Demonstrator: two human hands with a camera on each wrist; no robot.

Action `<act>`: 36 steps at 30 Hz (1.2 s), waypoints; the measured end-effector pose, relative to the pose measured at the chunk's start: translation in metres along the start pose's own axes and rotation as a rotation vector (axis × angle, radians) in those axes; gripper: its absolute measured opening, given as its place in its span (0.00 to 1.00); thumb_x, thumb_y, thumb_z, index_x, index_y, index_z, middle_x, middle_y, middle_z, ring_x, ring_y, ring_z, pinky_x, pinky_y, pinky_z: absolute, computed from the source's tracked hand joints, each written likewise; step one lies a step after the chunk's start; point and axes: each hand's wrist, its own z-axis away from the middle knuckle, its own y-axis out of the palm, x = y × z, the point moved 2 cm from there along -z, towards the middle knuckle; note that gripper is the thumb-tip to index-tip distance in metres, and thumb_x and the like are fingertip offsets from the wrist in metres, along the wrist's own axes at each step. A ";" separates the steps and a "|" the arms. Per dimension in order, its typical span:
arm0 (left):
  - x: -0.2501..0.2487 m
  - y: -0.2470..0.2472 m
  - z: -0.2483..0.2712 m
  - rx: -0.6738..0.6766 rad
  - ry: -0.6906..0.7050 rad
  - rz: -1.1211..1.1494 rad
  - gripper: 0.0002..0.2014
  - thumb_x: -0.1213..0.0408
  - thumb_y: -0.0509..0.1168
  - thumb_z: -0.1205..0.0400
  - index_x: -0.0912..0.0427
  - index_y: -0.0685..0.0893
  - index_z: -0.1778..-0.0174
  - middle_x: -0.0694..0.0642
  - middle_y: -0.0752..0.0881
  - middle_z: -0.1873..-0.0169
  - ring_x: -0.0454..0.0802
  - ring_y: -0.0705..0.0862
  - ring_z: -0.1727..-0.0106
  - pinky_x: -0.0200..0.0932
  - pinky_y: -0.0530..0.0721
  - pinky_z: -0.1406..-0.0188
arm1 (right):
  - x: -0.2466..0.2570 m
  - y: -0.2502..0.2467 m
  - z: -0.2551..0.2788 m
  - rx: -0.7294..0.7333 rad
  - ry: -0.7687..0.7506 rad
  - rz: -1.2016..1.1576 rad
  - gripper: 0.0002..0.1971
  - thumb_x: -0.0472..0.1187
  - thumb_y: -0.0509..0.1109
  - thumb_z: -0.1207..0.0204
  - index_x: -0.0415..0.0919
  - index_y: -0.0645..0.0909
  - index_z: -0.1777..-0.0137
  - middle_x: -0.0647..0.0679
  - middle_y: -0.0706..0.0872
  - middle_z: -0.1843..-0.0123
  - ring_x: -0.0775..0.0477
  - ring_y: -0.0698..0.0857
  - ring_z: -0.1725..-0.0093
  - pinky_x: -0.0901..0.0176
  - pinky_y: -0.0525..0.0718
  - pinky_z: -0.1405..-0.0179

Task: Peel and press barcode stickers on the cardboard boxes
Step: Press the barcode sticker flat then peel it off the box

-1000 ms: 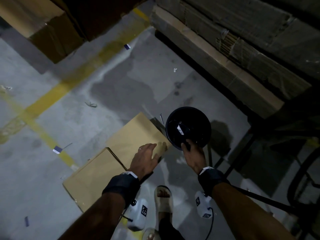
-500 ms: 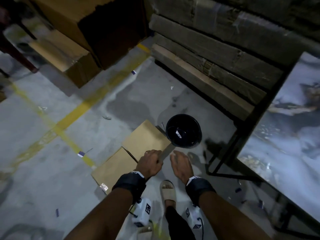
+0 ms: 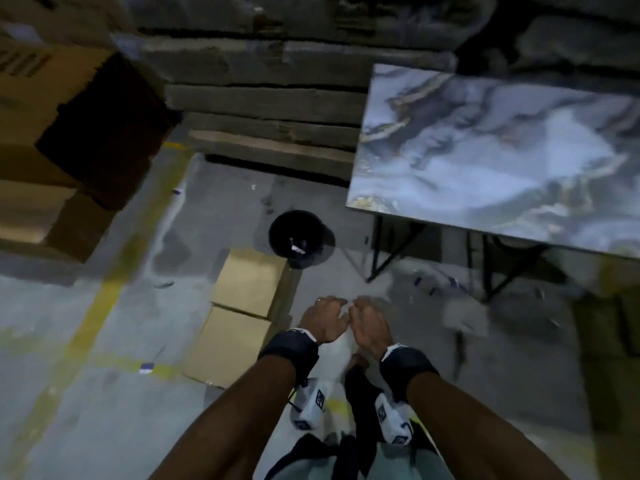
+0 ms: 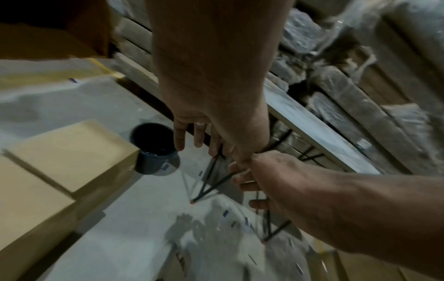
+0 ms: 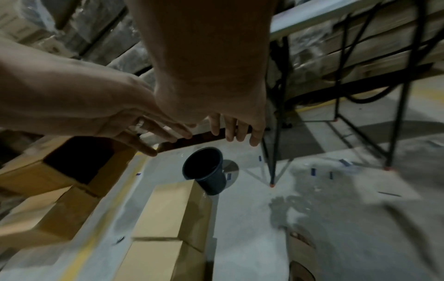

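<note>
Left hand and right hand grips slack, empty, above plain cardboard box, no legible writing

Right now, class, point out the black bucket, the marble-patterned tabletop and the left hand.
black bucket (image 3: 296,233): head view, dark inside.
marble-patterned tabletop (image 3: 485,150): head view, bare top surface.
left hand (image 3: 323,315): head view, back of hand.
</note>
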 end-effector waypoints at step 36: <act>-0.780 0.230 -0.055 0.267 1.349 -0.511 0.30 0.48 0.53 0.17 0.65 0.81 0.28 0.69 0.84 0.38 0.67 0.81 0.36 0.55 0.78 0.34 | -0.364 -0.543 0.348 -1.232 0.739 -0.189 0.17 0.39 0.63 0.12 0.35 0.79 0.27 0.33 0.84 0.31 0.34 0.81 0.31 0.50 0.76 0.33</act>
